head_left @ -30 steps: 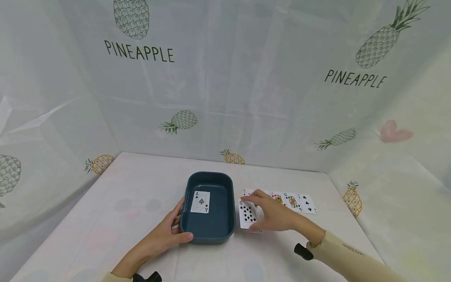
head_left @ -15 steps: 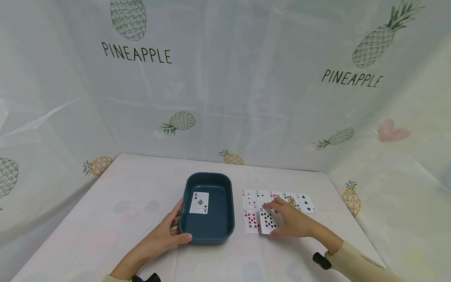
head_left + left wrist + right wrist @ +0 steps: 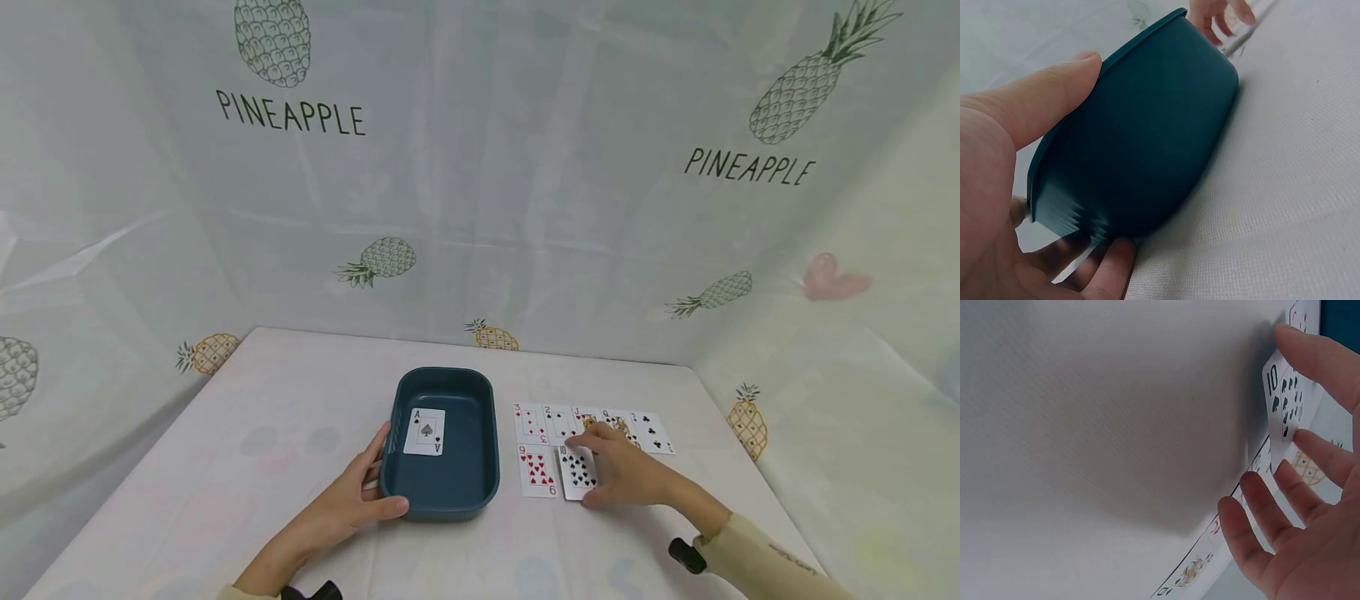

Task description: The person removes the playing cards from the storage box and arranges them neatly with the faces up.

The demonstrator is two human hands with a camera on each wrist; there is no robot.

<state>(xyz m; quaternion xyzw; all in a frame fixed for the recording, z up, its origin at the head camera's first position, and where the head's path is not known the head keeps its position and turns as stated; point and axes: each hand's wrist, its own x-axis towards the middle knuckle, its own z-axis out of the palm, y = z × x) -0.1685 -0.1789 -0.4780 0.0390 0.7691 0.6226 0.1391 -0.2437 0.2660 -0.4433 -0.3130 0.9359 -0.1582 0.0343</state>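
A dark teal rectangular tray [image 3: 442, 510] stands on the white cloth with an ace of spades [image 3: 425, 432] lying face up inside. My left hand [image 3: 347, 502] grips the tray's left side, thumb at the rim and fingers along the outer wall, as the left wrist view shows. To the right, my right hand [image 3: 628, 477] pinches the ten of spades [image 3: 577, 468] by its edges between thumb and fingers. In the right wrist view that ten of spades [image 3: 1285, 403] is slightly tilted, close over the cloth. A nine of hearts [image 3: 536, 471] lies face up just left of it.
Behind the right hand runs a row of face-up cards, with a three of diamonds [image 3: 529, 423] at its left end and a club card [image 3: 654, 432] at its right. A hanging cloth [image 3: 480, 208] printed with pineapples rises behind the table.
My right hand has carried the ten of spades rightward from over the nine of hearts and lowered it beside that card. My left hand keeps its grip on the tray.
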